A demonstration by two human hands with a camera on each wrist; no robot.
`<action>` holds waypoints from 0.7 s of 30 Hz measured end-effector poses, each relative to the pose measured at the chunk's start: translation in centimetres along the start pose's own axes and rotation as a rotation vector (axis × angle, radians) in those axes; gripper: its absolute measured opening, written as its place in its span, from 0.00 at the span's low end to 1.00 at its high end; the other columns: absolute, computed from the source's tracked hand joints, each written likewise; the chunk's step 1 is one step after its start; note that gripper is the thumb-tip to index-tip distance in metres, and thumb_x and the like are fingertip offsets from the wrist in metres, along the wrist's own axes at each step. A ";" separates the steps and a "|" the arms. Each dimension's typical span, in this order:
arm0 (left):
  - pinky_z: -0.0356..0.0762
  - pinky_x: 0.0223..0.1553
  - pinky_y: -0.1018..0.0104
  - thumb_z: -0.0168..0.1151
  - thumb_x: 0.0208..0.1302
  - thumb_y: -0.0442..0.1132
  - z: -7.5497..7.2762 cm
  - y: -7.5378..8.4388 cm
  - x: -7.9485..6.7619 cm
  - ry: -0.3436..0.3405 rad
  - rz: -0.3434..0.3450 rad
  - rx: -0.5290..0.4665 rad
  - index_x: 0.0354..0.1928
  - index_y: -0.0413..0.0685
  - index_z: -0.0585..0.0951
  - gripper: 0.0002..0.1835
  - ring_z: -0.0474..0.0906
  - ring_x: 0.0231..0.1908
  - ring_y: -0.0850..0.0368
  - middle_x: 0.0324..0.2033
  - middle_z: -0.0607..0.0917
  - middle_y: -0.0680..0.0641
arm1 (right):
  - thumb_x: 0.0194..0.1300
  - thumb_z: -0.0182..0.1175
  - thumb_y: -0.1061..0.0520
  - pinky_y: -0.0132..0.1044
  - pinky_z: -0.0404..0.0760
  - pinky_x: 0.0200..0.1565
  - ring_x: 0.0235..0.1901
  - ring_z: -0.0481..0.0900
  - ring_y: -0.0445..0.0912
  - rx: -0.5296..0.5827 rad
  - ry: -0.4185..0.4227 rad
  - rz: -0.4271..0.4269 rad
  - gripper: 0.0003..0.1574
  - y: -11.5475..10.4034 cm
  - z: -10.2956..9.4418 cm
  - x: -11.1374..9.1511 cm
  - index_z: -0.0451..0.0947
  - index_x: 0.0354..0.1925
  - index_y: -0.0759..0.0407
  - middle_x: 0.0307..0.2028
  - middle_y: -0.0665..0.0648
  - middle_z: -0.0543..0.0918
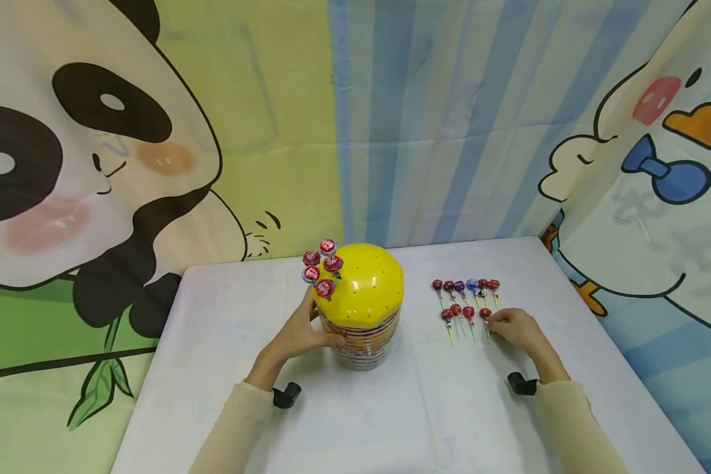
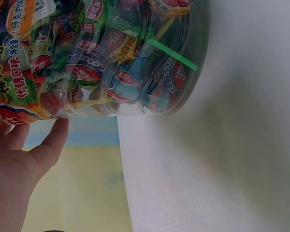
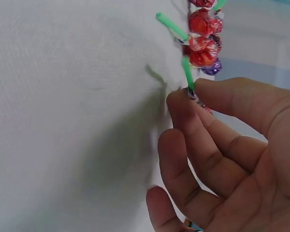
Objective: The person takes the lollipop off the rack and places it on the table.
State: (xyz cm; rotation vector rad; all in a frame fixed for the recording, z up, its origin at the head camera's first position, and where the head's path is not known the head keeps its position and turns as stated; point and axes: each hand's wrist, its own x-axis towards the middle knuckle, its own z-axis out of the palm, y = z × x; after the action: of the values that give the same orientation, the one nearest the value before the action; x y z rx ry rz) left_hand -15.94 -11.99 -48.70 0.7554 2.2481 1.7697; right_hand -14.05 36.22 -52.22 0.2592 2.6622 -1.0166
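A clear jar (image 1: 364, 342) packed with wrapped lollipops stands on the table under a yellow domed lid (image 1: 370, 283) dotted with small holes. Several lollipops (image 1: 325, 288) stick up from the lid's left side. My left hand (image 1: 302, 332) grips the jar from the left, thumb on its near side; in the left wrist view the fingers (image 2: 50, 145) touch the labelled wall. Right of the jar, my right hand (image 1: 515, 326) pinches a red-wrapped lollipop (image 1: 485, 314) between thumb and forefinger. Its green stick (image 3: 187, 72) shows above the fingertips in the right wrist view.
Two rows of lollipops (image 1: 469, 313) lie on the white-covered table (image 1: 391, 421), between the jar and my right hand. Behind the table hangs a cloth backdrop (image 1: 438, 131) with cartoon animals and blue stripes.
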 end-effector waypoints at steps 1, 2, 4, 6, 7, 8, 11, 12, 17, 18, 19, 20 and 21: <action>0.57 0.65 0.30 0.81 0.46 0.56 0.0 0.0 0.0 -0.001 0.001 -0.001 0.77 0.76 0.49 0.61 0.57 0.72 0.52 0.71 0.65 0.60 | 0.68 0.63 0.54 0.40 0.75 0.32 0.33 0.77 0.49 -0.020 0.016 -0.006 0.15 -0.2 -0.1 -0.2 0.83 0.44 0.66 0.33 0.55 0.83; 0.57 0.65 0.30 0.81 0.46 0.56 0.0 -0.1 0.0 0.000 0.001 -0.001 0.77 0.76 0.49 0.61 0.57 0.72 0.52 0.71 0.65 0.60 | 0.68 0.63 0.54 0.40 0.76 0.32 0.33 0.77 0.49 -0.038 0.034 -0.017 0.16 -0.4 -0.2 -0.3 0.82 0.44 0.67 0.33 0.56 0.84; 0.57 0.65 0.30 0.82 0.46 0.56 0.0 -0.1 0.0 0.000 0.002 -0.003 0.77 0.76 0.49 0.62 0.57 0.72 0.51 0.71 0.65 0.60 | 0.69 0.62 0.55 0.42 0.77 0.32 0.33 0.78 0.50 -0.059 0.069 -0.047 0.16 -1.2 -0.4 -0.8 0.81 0.46 0.67 0.35 0.57 0.84; 0.57 0.65 0.30 0.82 0.46 0.54 0.1 -0.2 0.0 0.001 0.006 -0.004 0.77 0.76 0.49 0.62 0.57 0.72 0.51 0.71 0.65 0.60 | 0.70 0.61 0.55 0.45 0.80 0.33 0.35 0.80 0.53 -0.063 0.107 -0.096 0.16 -2.2 -0.6 -1.4 0.81 0.47 0.68 0.37 0.60 0.85; 0.57 0.65 0.30 0.82 0.46 0.54 0.1 -0.2 0.0 0.003 0.004 -0.003 0.77 0.76 0.49 0.62 0.57 0.72 0.52 0.71 0.65 0.60 | 0.71 0.61 0.55 0.47 0.81 0.34 0.37 0.80 0.54 -0.057 0.128 -0.126 0.17 -2.8 -0.6 -1.7 0.81 0.48 0.67 0.39 0.61 0.85; 0.57 0.65 0.30 0.82 0.46 0.53 0.1 -0.2 0.0 0.004 0.003 -0.004 0.77 0.76 0.49 0.62 0.57 0.72 0.52 0.71 0.65 0.60 | 0.72 0.61 0.54 0.48 0.81 0.35 0.39 0.81 0.56 -0.045 0.148 -0.157 0.17 -3.5 -0.7 -2.0 0.81 0.49 0.67 0.40 0.62 0.86; 0.57 0.66 0.30 0.83 0.45 0.53 0.1 -0.2 0.0 0.007 -0.004 -0.006 0.77 0.77 0.49 0.62 0.57 0.71 0.53 0.71 0.65 0.61 | 0.73 0.61 0.51 0.49 0.82 0.38 0.42 0.82 0.57 0.013 0.204 -0.257 0.19 -6.0 -0.7 -3.1 0.81 0.52 0.65 0.43 0.62 0.86; 0.57 0.66 0.31 0.82 0.45 0.53 0.2 -0.2 0.0 0.008 -0.007 -0.007 0.77 0.77 0.49 0.62 0.57 0.71 0.54 0.71 0.65 0.61 | 0.73 0.61 0.51 0.49 0.82 0.38 0.42 0.82 0.56 0.040 0.218 -0.290 0.19 -7.0 -0.7 -3.5 0.81 0.52 0.64 0.43 0.61 0.86; 0.56 0.66 0.30 0.82 0.48 0.51 0.2 -0.1 -0.1 0.004 0.002 -0.016 0.76 0.74 0.50 0.60 0.57 0.72 0.52 0.71 0.65 0.59 | 0.71 0.63 0.52 0.43 0.80 0.41 0.42 0.79 0.48 0.236 0.254 -0.506 0.13 -12.7 -0.1 -5.6 0.83 0.50 0.56 0.42 0.53 0.86; 0.55 0.66 0.30 0.81 0.48 0.51 0.2 -0.1 -0.1 0.003 0.007 -0.020 0.76 0.73 0.51 0.59 0.57 0.72 0.52 0.71 0.65 0.59 | 0.71 0.64 0.53 0.41 0.80 0.41 0.42 0.79 0.47 0.279 0.253 -0.553 0.11 -13.9 0.1 -6.0 0.84 0.49 0.54 0.42 0.52 0.86; 0.55 0.66 0.30 0.81 0.49 0.51 0.2 -0.1 -0.1 0.001 0.010 -0.024 0.76 0.72 0.51 0.59 0.56 0.72 0.52 0.71 0.65 0.59 | 0.70 0.64 0.55 0.40 0.80 0.41 0.42 0.79 0.47 0.332 0.243 -0.598 0.10 -15.0 0.2 -6.3 0.84 0.49 0.54 0.43 0.52 0.86; 0.55 0.66 0.30 0.81 0.49 0.50 0.2 -0.1 -0.1 -0.001 0.011 -0.027 0.76 0.72 0.51 0.59 0.56 0.72 0.52 0.71 0.65 0.59 | 0.70 0.64 0.57 0.38 0.80 0.41 0.42 0.79 0.47 0.381 0.233 -0.640 0.10 -16.1 0.4 -6.6 0.84 0.48 0.54 0.43 0.53 0.86; 0.55 0.66 0.30 0.81 0.49 0.50 0.2 -0.1 -0.1 -0.001 0.013 -0.027 0.76 0.71 0.51 0.59 0.56 0.72 0.51 0.71 0.65 0.58 | 0.69 0.65 0.60 0.36 0.81 0.41 0.41 0.79 0.47 0.425 0.221 -0.681 0.10 -17.2 0.6 -6.9 0.84 0.48 0.54 0.43 0.53 0.86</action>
State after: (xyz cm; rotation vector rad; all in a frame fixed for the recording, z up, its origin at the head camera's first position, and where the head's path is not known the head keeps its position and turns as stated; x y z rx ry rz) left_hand -15.82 -11.84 -48.92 0.7675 2.2186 1.8018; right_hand -11.92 22.68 -39.65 -0.5268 2.7475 -1.8508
